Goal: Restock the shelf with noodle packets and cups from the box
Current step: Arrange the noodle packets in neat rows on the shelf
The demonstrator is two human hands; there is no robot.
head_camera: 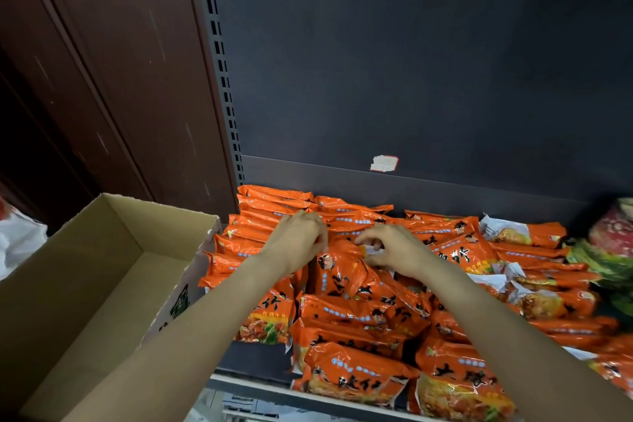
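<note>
Both forearms reach over the box [102,271], which looks empty, to the shelf [260,384]. Left hand [298,240] and right hand [394,250] pinch one packet [339,271] atop the orange pile, seemingly tucking it upright into its row.

Orange noodle packets [359,322] with black lettering cover dark shelf [253,358], glossy wrappers crinkled. Along shelf's left edge and back edge they stand on edge in tight rows; toward front edge they lie flat and overlapping, loosely heaped. One packet [337,272] near shelf's middle tilted upward. Cardboard box [85,284] sits beside shelf's left edge, open-topped, brown interior showing no contents.
</note>
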